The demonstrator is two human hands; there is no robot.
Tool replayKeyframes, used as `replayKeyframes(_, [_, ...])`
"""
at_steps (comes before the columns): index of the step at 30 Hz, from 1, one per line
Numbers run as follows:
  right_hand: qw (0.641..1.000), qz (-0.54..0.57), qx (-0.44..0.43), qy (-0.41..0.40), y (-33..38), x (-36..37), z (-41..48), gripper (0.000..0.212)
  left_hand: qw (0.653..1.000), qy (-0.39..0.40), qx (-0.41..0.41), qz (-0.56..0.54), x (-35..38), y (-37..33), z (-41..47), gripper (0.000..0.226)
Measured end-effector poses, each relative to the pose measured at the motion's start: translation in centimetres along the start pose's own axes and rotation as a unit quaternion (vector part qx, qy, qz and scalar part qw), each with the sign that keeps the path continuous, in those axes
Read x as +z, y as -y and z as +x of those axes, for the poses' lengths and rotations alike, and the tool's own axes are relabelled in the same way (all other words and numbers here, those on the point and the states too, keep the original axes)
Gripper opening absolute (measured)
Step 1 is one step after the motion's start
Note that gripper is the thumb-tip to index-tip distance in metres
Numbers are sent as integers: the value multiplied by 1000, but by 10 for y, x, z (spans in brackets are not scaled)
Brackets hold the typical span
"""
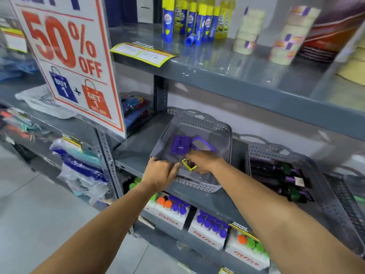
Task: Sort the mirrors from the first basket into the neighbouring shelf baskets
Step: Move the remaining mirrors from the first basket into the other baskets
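A grey perforated basket (223, 133) sits on the middle shelf, tilted toward me. Inside lie a purple-framed mirror (201, 144) and a ribbed purple mirror back (180, 145). My right hand (203, 161) reaches into the basket and pinches a small yellow-green framed mirror (189, 165) near the front wall. My left hand (160, 173) grips the basket's front left rim. A second grey basket (324, 196) to the right holds dark and purple items.
A large "50% OFF" sign (69, 62) hangs at the left. Blue and yellow tubes (195, 20) and tape rolls (286, 36) stand on the upper shelf. White boxes of coloured bottles (209, 230) fill the shelf below. The grey floor (29, 214) lies at the left.
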State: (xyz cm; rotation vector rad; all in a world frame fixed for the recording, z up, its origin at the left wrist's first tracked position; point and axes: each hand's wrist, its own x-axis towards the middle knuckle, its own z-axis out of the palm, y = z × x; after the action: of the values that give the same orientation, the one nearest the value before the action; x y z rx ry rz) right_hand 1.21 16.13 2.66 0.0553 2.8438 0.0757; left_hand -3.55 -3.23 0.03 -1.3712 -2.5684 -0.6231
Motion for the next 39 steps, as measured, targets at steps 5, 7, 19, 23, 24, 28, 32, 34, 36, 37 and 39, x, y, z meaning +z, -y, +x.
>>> replayKeyframes(5, [1000, 12, -19, 12, -3, -2, 10, 57, 1000, 5, 12, -1, 2, 5, -1, 56])
replayKeyframes(7, [999, 17, -24, 16, -4, -2, 12, 50, 1000, -1, 11, 5, 2, 4, -2, 61])
replayKeyframes(19, [997, 70, 5, -23, -17, -11, -11, 63, 999, 19, 7, 28, -1, -11, 2, 60])
replayKeyframes(23, [992, 97, 36, -74, -47, -33, -53, 54, 998, 4, 54, -8, 3, -56, 14, 65])
replayKeyframes(24, [990, 103, 48, -84, -58, -39, -69, 47, 997, -1, 75, -18, 6, -73, 18, 67])
replayKeyframes(28, [979, 102, 115, -131, -108, -44, -147, 44, 990, -7, 140, -24, 22, -149, 30, 67])
replayKeyframes(32, [972, 84, 186, -114, -154, -26, -229, 47, 989, 30, 140, -25, 49, -218, 33, 59])
replayKeyframes(34, [968, 80, 221, -89, -174, -9, -263, 52, 994, 56, 92, -24, 60, -239, 33, 57])
replayKeyframes(36, [963, 86, 249, -65, -188, 12, -291, 52, 996, 69, 47, -26, 69, -251, 32, 57])
replayKeyframes(37, [960, 91, 258, -51, -193, 22, -301, 49, 996, 74, 26, -29, 72, -254, 31, 57])
replayKeyframes(39, [959, 92, 265, -22, -199, 38, -314, 52, 996, 79, -15, -44, 76, -257, 31, 55])
